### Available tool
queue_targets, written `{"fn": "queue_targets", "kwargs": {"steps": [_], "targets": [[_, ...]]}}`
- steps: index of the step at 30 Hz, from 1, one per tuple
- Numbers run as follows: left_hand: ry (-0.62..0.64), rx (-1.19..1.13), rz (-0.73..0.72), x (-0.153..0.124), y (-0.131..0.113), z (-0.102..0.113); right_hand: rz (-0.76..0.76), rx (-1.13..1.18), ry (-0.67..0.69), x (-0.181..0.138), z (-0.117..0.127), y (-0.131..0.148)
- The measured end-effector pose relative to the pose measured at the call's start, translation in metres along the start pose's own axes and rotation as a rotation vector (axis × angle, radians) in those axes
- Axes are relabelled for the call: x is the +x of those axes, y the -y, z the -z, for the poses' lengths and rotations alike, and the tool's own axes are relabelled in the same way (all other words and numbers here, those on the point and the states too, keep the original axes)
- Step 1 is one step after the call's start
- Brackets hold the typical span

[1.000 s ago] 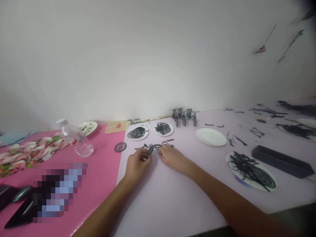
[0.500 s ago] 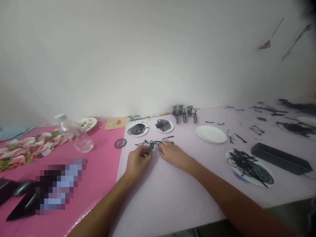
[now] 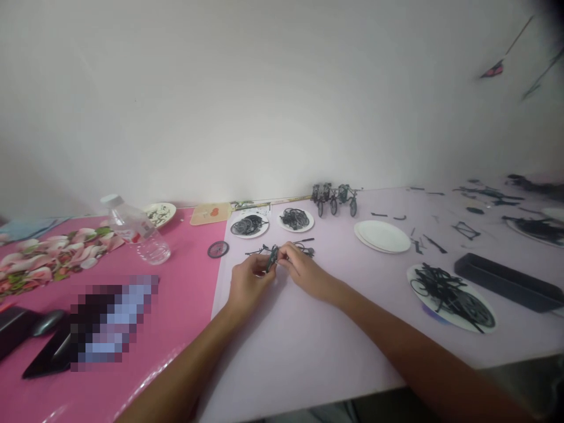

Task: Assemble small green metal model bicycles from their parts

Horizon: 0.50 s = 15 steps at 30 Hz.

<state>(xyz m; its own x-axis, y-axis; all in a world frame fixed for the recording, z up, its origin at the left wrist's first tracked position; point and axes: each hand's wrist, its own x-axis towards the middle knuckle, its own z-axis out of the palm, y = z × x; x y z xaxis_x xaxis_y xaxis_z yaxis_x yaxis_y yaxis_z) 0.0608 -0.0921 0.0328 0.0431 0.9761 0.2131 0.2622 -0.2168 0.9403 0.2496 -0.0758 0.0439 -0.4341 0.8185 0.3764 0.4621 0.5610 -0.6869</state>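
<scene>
My left hand [image 3: 249,285] is closed around a small dark green model-bicycle part [image 3: 271,259] that sticks up between thumb and fingers. From the right, the fingertips of my right hand [image 3: 308,274] pinch at the upper end of this part. Exactly what the right fingertips grip is too small to make out. Just behind the hands, thin dark bicycle parts [image 3: 254,252] lie on the pale table cover, partly hidden by the fingers. A loose black wheel [image 3: 218,249] rests on the pink cover to the left.
Farther back are a plate of wheels [image 3: 251,236], another plate of black parts [image 3: 296,231] and assembled model bicycles [image 3: 333,200]. On the right: stacked white plates [image 3: 383,237], a parts plate [image 3: 440,320], a black tray [image 3: 506,283]. A bottle [image 3: 141,235] stands on the left.
My right hand has shifted left from the parts on the table to the green part in my left hand, its fingers now pinched there. The view has turned slightly left.
</scene>
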Motion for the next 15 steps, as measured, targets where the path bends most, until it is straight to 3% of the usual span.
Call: {"fn": "queue_targets", "kwargs": {"steps": [15], "targets": [[0.005, -0.003, -0.002, -0.0017, 0.0004, -0.0016, -0.01, 0.062, -0.019, 0.0002, 0.0017, 0.0025]]}}
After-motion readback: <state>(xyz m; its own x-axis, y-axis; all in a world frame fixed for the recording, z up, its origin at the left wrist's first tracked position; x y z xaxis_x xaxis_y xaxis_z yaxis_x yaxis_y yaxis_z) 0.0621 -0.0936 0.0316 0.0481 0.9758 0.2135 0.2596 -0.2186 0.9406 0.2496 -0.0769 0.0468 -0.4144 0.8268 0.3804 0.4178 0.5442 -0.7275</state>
